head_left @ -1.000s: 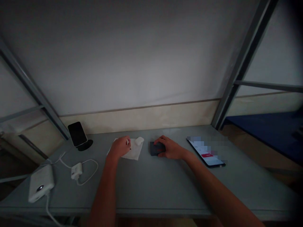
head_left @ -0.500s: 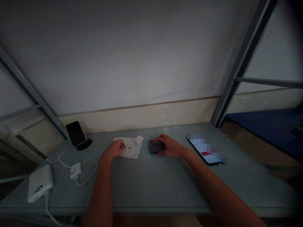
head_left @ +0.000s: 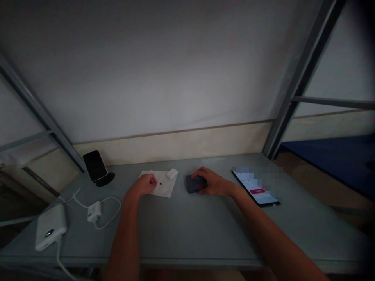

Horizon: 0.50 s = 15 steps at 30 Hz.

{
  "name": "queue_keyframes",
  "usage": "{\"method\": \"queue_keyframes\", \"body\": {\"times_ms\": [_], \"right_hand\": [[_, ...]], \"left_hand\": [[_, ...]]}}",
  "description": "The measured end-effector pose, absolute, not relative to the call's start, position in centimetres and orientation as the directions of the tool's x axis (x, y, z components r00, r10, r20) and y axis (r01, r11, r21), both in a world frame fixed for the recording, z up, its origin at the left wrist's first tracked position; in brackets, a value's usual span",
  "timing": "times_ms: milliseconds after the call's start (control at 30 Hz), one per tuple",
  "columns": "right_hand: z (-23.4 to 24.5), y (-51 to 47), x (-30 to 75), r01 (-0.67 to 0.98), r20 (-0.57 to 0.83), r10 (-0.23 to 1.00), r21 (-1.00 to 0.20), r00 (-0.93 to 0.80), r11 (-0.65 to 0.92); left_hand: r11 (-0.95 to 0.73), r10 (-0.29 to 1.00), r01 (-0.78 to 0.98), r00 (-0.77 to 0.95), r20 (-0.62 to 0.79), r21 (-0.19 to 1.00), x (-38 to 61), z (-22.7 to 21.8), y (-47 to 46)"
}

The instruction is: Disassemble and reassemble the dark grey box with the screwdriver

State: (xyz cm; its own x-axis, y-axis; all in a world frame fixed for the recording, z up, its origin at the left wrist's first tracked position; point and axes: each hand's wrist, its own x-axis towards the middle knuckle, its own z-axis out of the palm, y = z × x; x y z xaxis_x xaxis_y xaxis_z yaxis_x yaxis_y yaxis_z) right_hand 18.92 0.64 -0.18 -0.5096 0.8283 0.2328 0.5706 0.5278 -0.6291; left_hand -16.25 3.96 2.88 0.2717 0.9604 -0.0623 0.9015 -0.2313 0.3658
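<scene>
My left hand [head_left: 143, 185] is closed over the left part of a white tissue [head_left: 164, 190], its fingers curled in a pinch; whatever they hold is hidden or too small to name. A tiny dark piece [head_left: 160, 183] lies on the tissue just right of the fingertips. At the tissue's far right corner sits a small white rounded case [head_left: 172, 173]. My right hand [head_left: 213, 182] grips a flat dark grey box [head_left: 191, 185] from its right side, fingers over the far edge and thumb at the near edge. The box rests on the grey table [head_left: 175, 234].
A tablet [head_left: 258, 190] with a lit screen lies right of my right hand. To the left are a phone [head_left: 95, 166] on a black stand, a white power bank [head_left: 51, 228] and a white adapter [head_left: 94, 211] with cables. Metal posts [head_left: 288, 105] and a wall border the table.
The left hand has shifted slightly right over the tissue, covering a dark speck seen before. My right hand keeps its hold on the box, with little movement. The view has shifted slightly.
</scene>
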Motion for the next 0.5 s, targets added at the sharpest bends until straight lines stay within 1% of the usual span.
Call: {"method": "queue_keyframes", "body": {"times_ms": [167,333,433,500], "right_hand": [[0.1,0.6,19.0,0.578,0.237,0.829,-0.621,-0.506,0.530],[0.6,0.4,18.8,0.562,0.224,0.828,-0.641,-0.514,0.523],[0.4,0.6,18.9,0.577,0.235,0.848,-0.644,-0.476,0.502],[0.0,0.9,19.3,0.604,0.254,0.853,-0.616,-0.456,0.506]], "left_hand": [[-0.219,0.968,0.923,0.246,-0.048,0.316,-15.7,2.4,4.0],[-0.218,0.972,0.932,0.234,-0.023,0.290,-15.0,2.1,4.1],[-0.238,0.971,0.924,0.237,0.038,0.301,-14.0,2.4,4.0],[-0.268,0.963,0.906,0.256,0.080,0.328,-13.0,2.7,3.8]]}}
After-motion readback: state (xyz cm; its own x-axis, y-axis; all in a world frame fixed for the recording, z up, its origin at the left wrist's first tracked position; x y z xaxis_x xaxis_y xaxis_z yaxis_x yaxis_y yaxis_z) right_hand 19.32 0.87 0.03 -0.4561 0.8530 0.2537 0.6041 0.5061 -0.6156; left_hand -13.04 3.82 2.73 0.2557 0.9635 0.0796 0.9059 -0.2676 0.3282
